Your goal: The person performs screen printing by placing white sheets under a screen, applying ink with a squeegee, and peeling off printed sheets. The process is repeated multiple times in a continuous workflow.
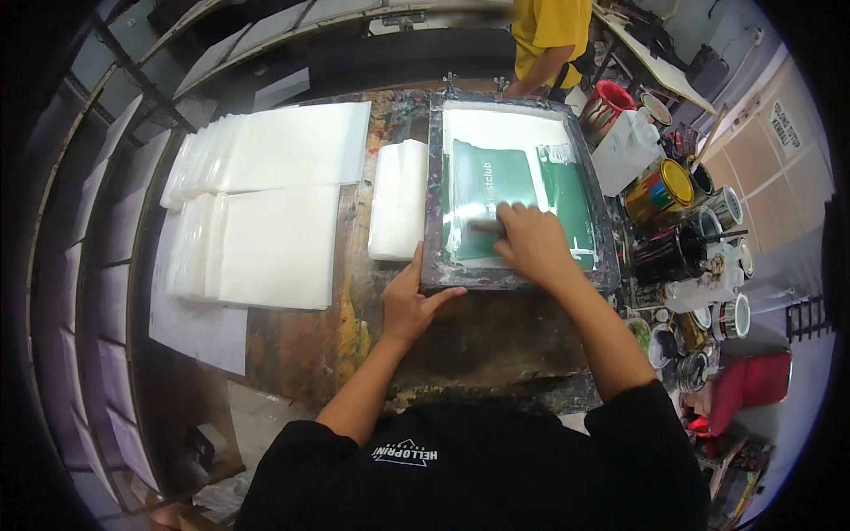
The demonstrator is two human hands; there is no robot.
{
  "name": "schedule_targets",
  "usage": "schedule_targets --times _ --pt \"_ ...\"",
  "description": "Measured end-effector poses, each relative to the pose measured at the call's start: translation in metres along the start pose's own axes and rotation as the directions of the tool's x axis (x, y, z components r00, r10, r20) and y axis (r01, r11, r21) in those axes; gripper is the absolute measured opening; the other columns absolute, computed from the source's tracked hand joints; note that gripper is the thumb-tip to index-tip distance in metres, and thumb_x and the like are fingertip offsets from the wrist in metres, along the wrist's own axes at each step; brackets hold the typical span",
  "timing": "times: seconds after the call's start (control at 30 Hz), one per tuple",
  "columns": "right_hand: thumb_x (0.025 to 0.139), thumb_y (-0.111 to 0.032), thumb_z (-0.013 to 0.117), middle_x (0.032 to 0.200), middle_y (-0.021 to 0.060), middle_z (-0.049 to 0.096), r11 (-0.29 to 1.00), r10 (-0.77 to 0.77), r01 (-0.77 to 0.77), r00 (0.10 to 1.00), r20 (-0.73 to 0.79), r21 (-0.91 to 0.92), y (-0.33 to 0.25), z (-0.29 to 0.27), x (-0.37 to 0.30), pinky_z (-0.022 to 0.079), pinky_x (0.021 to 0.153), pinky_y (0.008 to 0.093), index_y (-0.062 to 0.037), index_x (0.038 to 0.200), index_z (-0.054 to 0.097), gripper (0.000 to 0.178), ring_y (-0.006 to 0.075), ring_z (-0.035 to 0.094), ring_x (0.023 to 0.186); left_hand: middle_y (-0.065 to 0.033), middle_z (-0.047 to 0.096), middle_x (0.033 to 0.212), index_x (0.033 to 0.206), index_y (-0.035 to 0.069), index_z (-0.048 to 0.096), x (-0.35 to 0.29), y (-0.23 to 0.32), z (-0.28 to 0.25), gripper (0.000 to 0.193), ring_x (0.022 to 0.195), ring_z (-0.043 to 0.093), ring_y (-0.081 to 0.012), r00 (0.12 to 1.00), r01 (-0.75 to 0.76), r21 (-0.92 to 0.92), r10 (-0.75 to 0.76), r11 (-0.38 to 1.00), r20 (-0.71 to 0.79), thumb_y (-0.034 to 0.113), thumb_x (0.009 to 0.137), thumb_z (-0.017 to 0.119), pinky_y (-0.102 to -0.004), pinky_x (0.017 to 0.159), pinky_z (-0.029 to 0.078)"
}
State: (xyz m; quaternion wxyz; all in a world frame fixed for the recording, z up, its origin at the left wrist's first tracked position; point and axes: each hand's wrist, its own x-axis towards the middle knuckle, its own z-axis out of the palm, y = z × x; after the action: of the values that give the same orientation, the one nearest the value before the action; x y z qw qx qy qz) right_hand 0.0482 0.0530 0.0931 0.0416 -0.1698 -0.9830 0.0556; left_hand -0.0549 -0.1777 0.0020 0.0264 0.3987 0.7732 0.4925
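A screen-printing frame [432, 203] with dark, ink-stained sides lies on the worktable in front of me. Its mesh carries a green area [567, 208] with white shapes and white ink smears. My right hand [534, 243] is over the mesh, its fingers closed round a squeegee [485, 227] blurred by motion. At the frame's near left corner rests my left hand [409, 305], thumb and forefinger spread along two sides. Just left of the frame is a stack of white bags or sheets [397, 199]. What lies under the mesh is mostly hidden.
Two larger fanned piles of translucent white bags [292, 146] cover the table's left part. Paint cans [660, 190], a white jerrycan [624, 150] and jars crowd the right side. A person in yellow [551, 40] stands beyond the frame. Drying racks [115, 265] line the left.
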Motion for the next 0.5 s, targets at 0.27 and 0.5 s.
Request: schedule_targets --times 0.27,0.5 --pt "0.090 -0.058 0.075 0.088 0.0144 0.063 0.993 -0.101 0.042 0.789 -0.605 -0.111 -0.032 -0.099 -0.002 0.044 0.082 0.0459 -0.0041 0.090 0.062 0.056 0.0354 0.063 0.079 -0.0141 0.068 0.123 0.159 -0.010 0.038 0.079 0.072 -0.010 0.092 0.107 0.066 -0.0206 0.976 -0.098 -0.472 -0.008 0.876 -0.218 0.033 0.093 0.086 -0.0331 0.088 0.054" --pt "0.095 -0.067 0.063 0.079 0.0126 0.067 0.993 -0.115 0.065 0.695 -0.710 -0.097 -0.015 -0.173 0.071 0.041 0.082 0.0455 -0.0040 0.077 0.066 0.065 0.0324 0.064 0.078 -0.0197 0.065 0.103 0.143 -0.007 0.052 0.121 -0.016 -0.015 0.064 0.095 0.063 -0.0341 0.985 0.027 0.326 0.031 0.945 -0.171 0.030 0.097 0.077 -0.0478 0.087 0.050"
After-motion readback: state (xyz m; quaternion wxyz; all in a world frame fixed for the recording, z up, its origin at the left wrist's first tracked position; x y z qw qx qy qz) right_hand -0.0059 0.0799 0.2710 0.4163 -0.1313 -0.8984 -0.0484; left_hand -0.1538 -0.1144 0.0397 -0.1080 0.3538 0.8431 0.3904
